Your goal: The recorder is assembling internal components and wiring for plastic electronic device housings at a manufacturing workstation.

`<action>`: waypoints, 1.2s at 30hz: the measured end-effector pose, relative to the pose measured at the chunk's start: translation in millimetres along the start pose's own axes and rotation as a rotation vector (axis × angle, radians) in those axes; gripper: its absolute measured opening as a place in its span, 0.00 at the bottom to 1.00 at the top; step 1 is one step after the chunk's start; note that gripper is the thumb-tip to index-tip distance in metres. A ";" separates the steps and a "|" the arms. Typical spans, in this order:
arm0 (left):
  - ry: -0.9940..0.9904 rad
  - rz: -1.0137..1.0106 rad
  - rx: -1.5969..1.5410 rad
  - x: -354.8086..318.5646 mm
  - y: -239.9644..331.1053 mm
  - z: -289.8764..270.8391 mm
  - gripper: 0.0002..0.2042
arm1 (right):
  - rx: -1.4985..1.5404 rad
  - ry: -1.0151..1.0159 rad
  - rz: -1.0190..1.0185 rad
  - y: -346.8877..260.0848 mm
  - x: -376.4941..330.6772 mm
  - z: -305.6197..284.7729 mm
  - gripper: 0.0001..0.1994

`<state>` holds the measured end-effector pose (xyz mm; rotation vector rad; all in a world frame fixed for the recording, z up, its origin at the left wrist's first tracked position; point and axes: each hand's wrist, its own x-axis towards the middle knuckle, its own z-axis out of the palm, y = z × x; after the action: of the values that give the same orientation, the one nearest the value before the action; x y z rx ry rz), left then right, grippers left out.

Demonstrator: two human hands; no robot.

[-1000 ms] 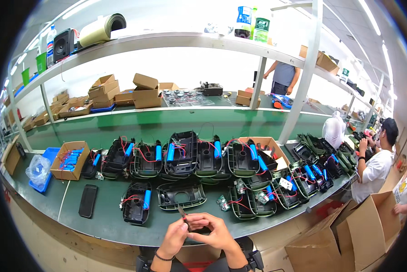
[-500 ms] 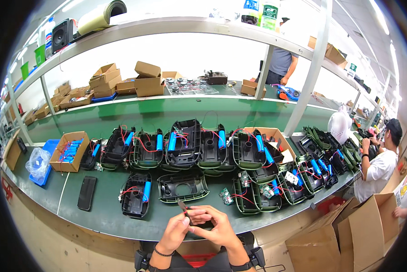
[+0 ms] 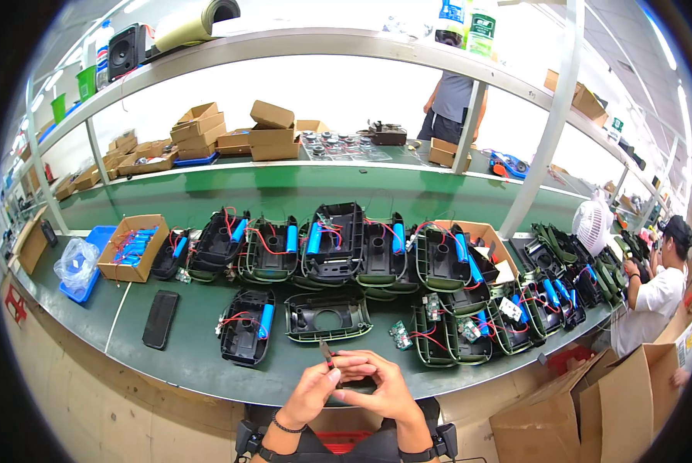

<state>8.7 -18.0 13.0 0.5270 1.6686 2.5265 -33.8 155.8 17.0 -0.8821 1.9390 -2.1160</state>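
My left hand (image 3: pixel 312 395) is closed on a small hand tool (image 3: pixel 327 356) with a dark metal tip and red grips. The tip points away from me, over the near edge of the bench. My right hand (image 3: pixel 383 388) is curled against the left, its fingertips meeting the left fingers; what lies inside it is hidden. Just beyond the tip lies a dark green plastic housing shell (image 3: pixel 328 317) with an oval opening. Left of it is a black shell (image 3: pixel 246 328) holding a blue cylindrical battery (image 3: pixel 266 321) and red wires.
Behind is a row of similar shells (image 3: pixel 332 247) with batteries and red wires; more crowd the right, near a loose circuit board (image 3: pixel 400 335). At left are a black phone-like slab (image 3: pixel 161 319), a carton of blue batteries (image 3: pixel 135 253) and a blue tray (image 3: pixel 80 290). A co-worker (image 3: pixel 654 289) sits at right.
The whole view has shifted, so the bench and its contents appear farther right. My hands keep nearly the same grip on the tool. The person behind the shelf has moved left relative to the post.
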 end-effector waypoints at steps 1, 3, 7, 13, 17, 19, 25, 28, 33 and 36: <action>-0.010 0.004 -0.009 0.7 0.3 1.2 0.28 | -0.006 -0.019 0.011 1.5 -1.0 -1.9 0.26; -0.016 0.007 -0.016 -0.5 0.1 -0.1 0.28 | -0.008 -0.041 0.023 2.8 -2.4 -2.0 0.26; -0.050 0.009 -0.067 -1.7 -4.1 -4.4 0.23 | 0.081 -0.045 0.033 2.3 -1.5 0.7 0.28; -0.047 -0.001 -0.079 -2.1 0.0 -1.5 0.23 | 0.073 -0.033 0.045 3.0 -3.1 0.3 0.30; -0.052 -0.003 -0.088 -3.5 -0.9 -2.8 0.23 | 0.059 -0.024 0.054 3.0 -3.6 0.9 0.31; -0.054 -0.001 -0.086 -3.4 -0.1 -2.6 0.23 | 0.036 -0.019 0.053 -0.1 -3.2 1.8 0.31; -0.069 -0.019 -0.043 -1.1 -1.8 -3.4 0.24 | -0.012 0.008 0.021 -2.6 0.3 2.0 0.31; -0.081 -0.022 -0.056 0.4 -2.2 -6.1 0.24 | 0.019 0.013 0.035 1.5 1.0 1.2 0.31; -0.060 -0.020 -0.040 -3.4 0.8 -4.2 0.24 | 0.036 0.008 0.048 -1.0 1.4 2.8 0.32; -0.068 0.005 -0.084 -4.9 -0.9 -0.9 0.23 | -0.105 0.009 0.017 1.0 -0.9 -0.7 0.33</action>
<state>12.9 -19.6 10.6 0.6025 1.5324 2.5385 -33.7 156.7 15.7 -0.8725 2.0709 -2.0280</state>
